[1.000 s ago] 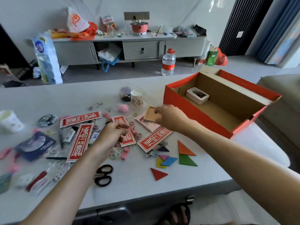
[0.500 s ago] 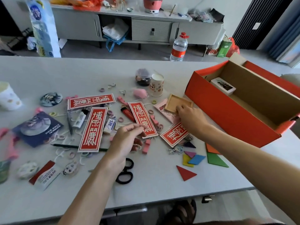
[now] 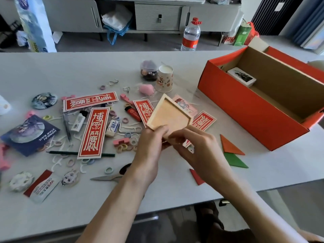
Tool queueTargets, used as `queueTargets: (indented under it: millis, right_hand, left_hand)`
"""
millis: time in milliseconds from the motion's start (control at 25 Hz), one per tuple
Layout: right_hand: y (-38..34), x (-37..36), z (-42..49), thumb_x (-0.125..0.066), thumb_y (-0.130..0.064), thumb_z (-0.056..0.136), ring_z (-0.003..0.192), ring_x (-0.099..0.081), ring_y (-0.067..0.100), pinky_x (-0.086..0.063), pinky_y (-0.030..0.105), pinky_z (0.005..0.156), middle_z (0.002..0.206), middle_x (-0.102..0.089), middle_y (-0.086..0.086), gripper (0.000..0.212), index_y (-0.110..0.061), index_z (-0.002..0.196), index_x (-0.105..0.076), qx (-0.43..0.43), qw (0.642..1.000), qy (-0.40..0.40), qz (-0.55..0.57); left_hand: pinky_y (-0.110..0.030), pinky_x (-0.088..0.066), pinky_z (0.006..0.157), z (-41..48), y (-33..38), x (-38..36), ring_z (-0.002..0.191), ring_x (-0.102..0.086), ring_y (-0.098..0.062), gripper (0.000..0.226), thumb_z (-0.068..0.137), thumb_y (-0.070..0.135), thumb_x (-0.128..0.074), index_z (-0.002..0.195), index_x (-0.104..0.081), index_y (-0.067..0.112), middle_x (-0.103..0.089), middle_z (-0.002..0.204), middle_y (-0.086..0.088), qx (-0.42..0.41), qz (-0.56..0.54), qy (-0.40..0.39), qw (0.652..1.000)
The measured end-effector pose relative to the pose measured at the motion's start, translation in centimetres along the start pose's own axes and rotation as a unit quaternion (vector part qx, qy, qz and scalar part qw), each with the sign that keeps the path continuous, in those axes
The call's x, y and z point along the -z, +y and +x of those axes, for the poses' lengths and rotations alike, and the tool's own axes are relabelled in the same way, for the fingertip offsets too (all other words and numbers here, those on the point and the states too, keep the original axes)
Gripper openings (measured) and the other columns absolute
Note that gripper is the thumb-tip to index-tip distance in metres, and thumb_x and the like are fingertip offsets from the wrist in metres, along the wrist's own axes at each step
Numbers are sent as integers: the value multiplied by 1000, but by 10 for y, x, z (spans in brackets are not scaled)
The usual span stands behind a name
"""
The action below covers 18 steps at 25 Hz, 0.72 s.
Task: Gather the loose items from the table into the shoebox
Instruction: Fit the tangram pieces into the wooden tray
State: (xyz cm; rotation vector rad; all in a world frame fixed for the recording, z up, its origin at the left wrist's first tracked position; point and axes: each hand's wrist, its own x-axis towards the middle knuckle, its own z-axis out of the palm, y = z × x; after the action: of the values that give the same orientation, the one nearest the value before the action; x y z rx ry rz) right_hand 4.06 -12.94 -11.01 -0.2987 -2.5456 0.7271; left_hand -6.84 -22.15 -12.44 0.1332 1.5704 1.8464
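A small square wooden tray [image 3: 169, 115] is lifted off the table, tilted toward me. My left hand [image 3: 150, 148] and my right hand [image 3: 196, 148] both pinch its near corner. The open red shoebox [image 3: 245, 109] stands at the right, with a white card box [image 3: 242, 77] inside at its far end. Loose items cover the grey table [image 3: 175, 190]: red paper strips with white characters [image 3: 93, 132], a red lighter [image 3: 133, 113], an eraser [image 3: 113, 128], a paper cup [image 3: 164, 78], scissors [image 3: 112, 176], coloured hair ties, and orange [image 3: 229, 146], green [image 3: 235, 160] and red [image 3: 197, 177] tangram triangles.
A blue booklet [image 3: 29, 135], a round badge [image 3: 44, 100], a pencil [image 3: 70, 153] and a red-and-white packet [image 3: 42, 186] lie at the left. A water bottle [image 3: 191, 35] stands on the floor beyond the table, before a grey cabinet [image 3: 157, 16].
My right hand lifted the wooden tray off the table and drew it toward me. My left hand left the red strip and joined it on the tray. The view tipped downward.
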Motion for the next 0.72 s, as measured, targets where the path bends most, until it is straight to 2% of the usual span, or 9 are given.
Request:
queueTargets:
  millis: [80,120,160,240,280,320,520,720]
  right_hand:
    - [21,15,-5,-74,-21,83,85,-59,4,-48,18,73,99,-64,-9,20,-23,102,-70,-58,998,8,-23]
    - [38,26,-6,-72,-27,83,86,-58,5,-49,21,73,102,-63,-9,22,-26,105,-68,-122,990,10,-65]
    - [57,35,-6,-70,-36,84,90,-58,9,-51,28,74,106,-61,-7,27,-28,110,-64,-207,970,-7,-128]
    - [87,44,-10,-65,-51,84,105,-56,23,-52,39,81,119,-56,4,47,-24,121,-56,-369,889,-107,-248]
    - [97,44,-12,-64,-56,83,109,-54,28,-51,41,84,121,-54,8,56,-19,124,-52,-407,857,-148,-278]
    - [104,43,-15,-65,-58,81,110,-52,31,-51,42,85,120,-53,11,61,-16,123,-50,-424,843,-164,-289]
    - [123,37,-13,-70,-53,80,102,-52,27,-50,41,81,107,-55,8,53,-14,111,-53,-436,858,-156,-223]
    - [126,35,-16,-75,-47,77,95,-51,23,-47,38,75,102,-52,1,41,-23,100,-51,-398,891,-135,-175]
  left_hand:
    - [-37,-61,66,2,-5,-3,91,-71,-29,25,94,10,-56,115,-67,15,-74,102,-11,12,-30,31,999]
    - [-41,-61,68,1,-6,-6,90,-72,-30,23,95,11,-56,114,-66,16,-74,102,-12,22,-41,38,998]
    - [-45,-61,69,1,-7,-9,89,-73,-32,20,96,13,-55,112,-65,18,-74,101,-13,34,-42,37,998]
    - [-50,-61,72,0,-9,-13,88,-73,-34,18,99,16,-53,112,-63,17,-75,102,-14,50,-32,15,998]
    - [-50,-61,72,1,-9,-14,88,-73,-34,18,100,17,-51,114,-63,17,-75,103,-14,53,-29,1,998]
    - [-50,-61,71,2,-10,-15,89,-73,-34,19,100,19,-50,115,-62,18,-75,104,-13,55,-26,-12,998]
    - [-59,-55,87,5,-15,-19,101,-70,-31,15,100,20,-53,107,-66,22,-75,106,-8,67,-11,-20,998]
    - [-52,-60,74,8,-17,-21,95,-73,-30,16,99,20,-52,109,-65,23,-76,101,-7,76,-34,-57,995]
